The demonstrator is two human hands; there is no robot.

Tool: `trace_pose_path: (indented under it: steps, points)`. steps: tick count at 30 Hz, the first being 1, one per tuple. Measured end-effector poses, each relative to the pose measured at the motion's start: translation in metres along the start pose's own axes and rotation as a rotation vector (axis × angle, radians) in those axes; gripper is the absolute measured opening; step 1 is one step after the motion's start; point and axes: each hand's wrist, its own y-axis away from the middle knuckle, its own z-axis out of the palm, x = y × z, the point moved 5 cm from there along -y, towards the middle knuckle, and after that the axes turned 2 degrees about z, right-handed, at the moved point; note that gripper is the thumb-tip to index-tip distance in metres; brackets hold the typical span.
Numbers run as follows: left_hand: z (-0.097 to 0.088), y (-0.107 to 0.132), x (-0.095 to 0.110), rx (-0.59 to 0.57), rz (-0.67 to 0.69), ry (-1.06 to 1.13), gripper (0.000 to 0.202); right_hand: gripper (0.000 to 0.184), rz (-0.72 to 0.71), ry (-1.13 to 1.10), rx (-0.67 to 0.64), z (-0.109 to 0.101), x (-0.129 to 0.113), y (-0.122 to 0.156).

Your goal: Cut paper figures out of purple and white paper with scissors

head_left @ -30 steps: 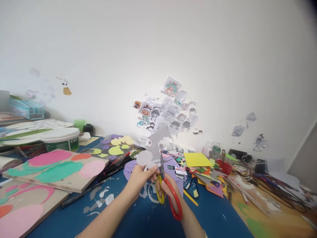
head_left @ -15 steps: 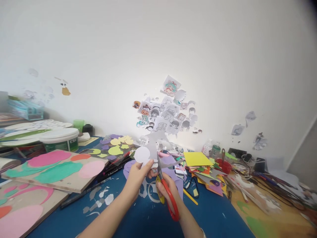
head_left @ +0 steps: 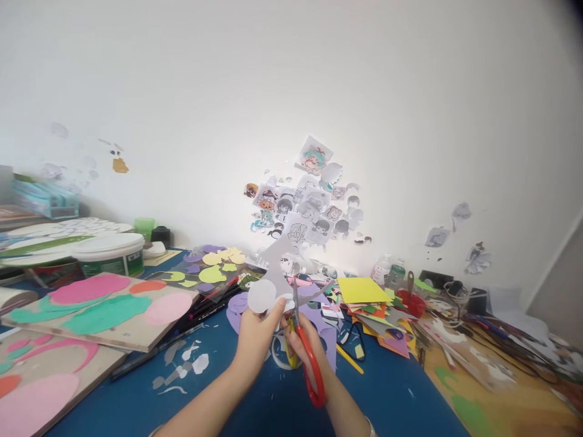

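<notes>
My left hand (head_left: pixel 255 331) pinches a white paper cut-out (head_left: pixel 268 285) with a rounded lobe, held upright above the blue table (head_left: pixel 228 400). My right hand (head_left: pixel 307 346) has its fingers through the red and yellow handles of a pair of scissors (head_left: pixel 306 355). The grey blades point up into the paper, just right of my left thumb. Both hands are close together in the lower middle of the view.
Boards with pink, green and orange paper shapes (head_left: pixel 98 306) lie at the left, beside a white tub (head_left: pixel 109 254). Coloured paper sheets (head_left: pixel 368 303), pens and clutter cover the right side. Paper scraps (head_left: pixel 182 367) dot the table. Drawings (head_left: pixel 303 203) are stuck on the wall.
The paper piece has been turned and lowered a little in my left hand. The scissors have shifted slightly left and stand more upright, and the blades have worked along the paper's edge.
</notes>
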Motion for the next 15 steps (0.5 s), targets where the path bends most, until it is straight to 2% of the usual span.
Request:
trace_pose_path:
  steps: [4,10,15]
  points:
    - [-0.001,0.001,0.001,0.022,0.022,-0.023,0.035,0.051,0.027,0.033,0.006,-0.001,-0.004,0.002]
    - [-0.001,-0.006,-0.01,-0.004,-0.043,0.052,0.034,0.05,0.076,0.107,0.051,-0.003,-0.004,0.006]
    - [-0.003,-0.007,-0.008,0.019,-0.048,0.049,0.03,0.054,0.049,0.111,0.043,-0.002,-0.003,0.004]
